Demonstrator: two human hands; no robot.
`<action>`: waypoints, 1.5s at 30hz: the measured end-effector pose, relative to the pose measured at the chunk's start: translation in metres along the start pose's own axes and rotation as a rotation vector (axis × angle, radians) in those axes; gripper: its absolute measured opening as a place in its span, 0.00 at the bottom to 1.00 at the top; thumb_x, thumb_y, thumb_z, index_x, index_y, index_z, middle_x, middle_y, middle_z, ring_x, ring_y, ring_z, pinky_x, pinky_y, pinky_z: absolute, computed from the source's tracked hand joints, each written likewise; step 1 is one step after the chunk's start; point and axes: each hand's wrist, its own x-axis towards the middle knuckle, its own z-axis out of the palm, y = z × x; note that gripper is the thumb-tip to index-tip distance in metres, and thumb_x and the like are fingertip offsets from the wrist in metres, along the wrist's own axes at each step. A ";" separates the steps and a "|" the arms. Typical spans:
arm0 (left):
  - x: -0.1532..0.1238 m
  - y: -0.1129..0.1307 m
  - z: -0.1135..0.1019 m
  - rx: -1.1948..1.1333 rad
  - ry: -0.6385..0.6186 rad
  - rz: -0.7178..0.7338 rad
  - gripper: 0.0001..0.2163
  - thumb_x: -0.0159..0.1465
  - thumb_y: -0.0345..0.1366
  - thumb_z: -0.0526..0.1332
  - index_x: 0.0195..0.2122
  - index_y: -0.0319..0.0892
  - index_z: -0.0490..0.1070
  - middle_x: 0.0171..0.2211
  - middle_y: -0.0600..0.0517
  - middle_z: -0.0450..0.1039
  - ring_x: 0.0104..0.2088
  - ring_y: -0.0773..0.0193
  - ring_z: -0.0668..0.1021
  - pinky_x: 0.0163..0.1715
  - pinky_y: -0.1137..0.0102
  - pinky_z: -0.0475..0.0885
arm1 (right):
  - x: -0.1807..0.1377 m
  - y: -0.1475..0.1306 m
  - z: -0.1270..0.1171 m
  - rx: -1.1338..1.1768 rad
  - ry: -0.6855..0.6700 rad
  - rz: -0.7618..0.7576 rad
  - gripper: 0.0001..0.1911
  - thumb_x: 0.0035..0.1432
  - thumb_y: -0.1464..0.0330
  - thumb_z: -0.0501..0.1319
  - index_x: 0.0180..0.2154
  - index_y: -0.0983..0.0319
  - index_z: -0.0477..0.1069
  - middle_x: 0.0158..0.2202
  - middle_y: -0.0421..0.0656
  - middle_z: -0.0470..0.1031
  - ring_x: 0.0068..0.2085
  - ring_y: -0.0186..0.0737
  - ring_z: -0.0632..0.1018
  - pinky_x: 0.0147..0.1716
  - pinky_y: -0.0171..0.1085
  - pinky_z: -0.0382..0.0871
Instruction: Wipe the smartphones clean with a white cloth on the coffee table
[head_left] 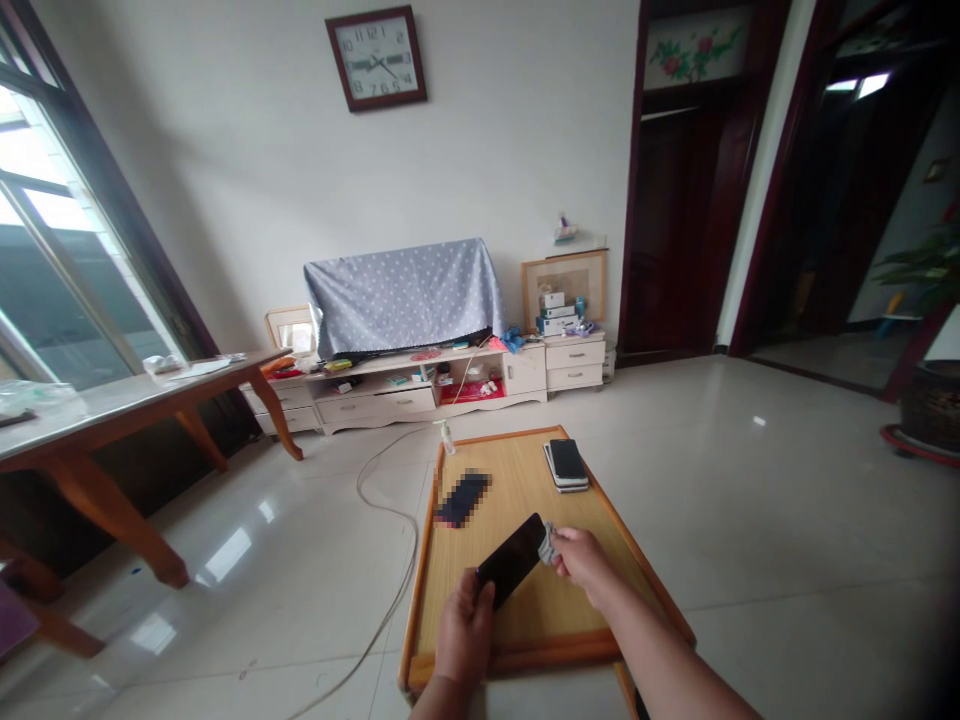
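Closest to the camera, the left hand (465, 625) is gripping the near end of a dark phone (511, 560), thumb lying on its screen, and is holding it tilted just above the near half of the low wooden table (517, 655). The right hand (581, 560) is closing its fingers on a small grey cloth (548, 545) and pressing it against the far end of that phone.

On the table's far left corner a small clear bottle (448, 437) is standing upright; what is inside it is too small to tell. Beyond the held phone, toward the table's left side, another dark phone (463, 499) is lying flat. Near the table's far right edge, two phones (567, 465) are sitting stacked one on the other.

To the left of the table a pale cable (390, 600) is trailing across the glossy tiled floor (750, 520). Beyond the table's far end a white cabinet (405, 395) is standing against the wall, its open shelf holding small mixed items, with a dotted grey cover (405, 295) draped over something on top. Small boxes (556, 312) are sitting stacked on the drawer unit (574, 363) beside it. High above the table's far end a square clock (376, 58) is hanging on the wall. Well to the table's left a longer wooden table (112, 410) is standing by the window.
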 end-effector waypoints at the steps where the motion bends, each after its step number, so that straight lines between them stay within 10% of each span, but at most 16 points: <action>1: 0.002 0.001 -0.002 -0.074 -0.013 0.006 0.17 0.67 0.53 0.54 0.37 0.45 0.70 0.34 0.52 0.74 0.38 0.60 0.75 0.40 0.68 0.69 | -0.001 -0.001 -0.001 0.015 -0.007 0.003 0.13 0.57 0.58 0.63 0.31 0.62 0.74 0.20 0.37 0.72 0.18 0.30 0.67 0.20 0.29 0.54; 20: 0.006 0.001 -0.027 -0.622 -0.102 -0.129 0.20 0.60 0.52 0.67 0.45 0.41 0.77 0.40 0.48 0.79 0.42 0.57 0.76 0.47 0.65 0.69 | -0.026 -0.014 0.031 0.367 -0.103 0.037 0.12 0.61 0.59 0.63 0.35 0.61 0.74 0.27 0.39 0.74 0.23 0.28 0.68 0.20 0.27 0.51; 28: 0.008 -0.009 -0.025 -0.671 -0.051 -0.188 0.20 0.59 0.53 0.67 0.43 0.43 0.77 0.42 0.49 0.79 0.45 0.57 0.76 0.48 0.66 0.69 | -0.078 0.007 0.090 0.355 -0.230 0.129 0.14 0.52 0.59 0.72 0.33 0.63 0.75 0.27 0.42 0.77 0.21 0.28 0.69 0.17 0.27 0.49; 36: 0.008 -0.008 -0.027 -0.661 -0.107 -0.162 0.20 0.58 0.52 0.69 0.43 0.41 0.78 0.42 0.48 0.79 0.45 0.55 0.76 0.47 0.66 0.68 | -0.034 -0.019 0.039 0.492 -0.037 0.084 0.10 0.57 0.62 0.68 0.33 0.61 0.73 0.26 0.38 0.74 0.23 0.27 0.68 0.19 0.26 0.54; 45: 0.009 -0.008 -0.024 -0.657 -0.120 -0.172 0.20 0.62 0.52 0.66 0.47 0.42 0.76 0.46 0.47 0.78 0.47 0.55 0.76 0.51 0.64 0.67 | -0.072 0.003 0.081 0.420 -0.153 0.152 0.12 0.53 0.63 0.72 0.32 0.64 0.76 0.25 0.41 0.76 0.20 0.27 0.67 0.16 0.25 0.49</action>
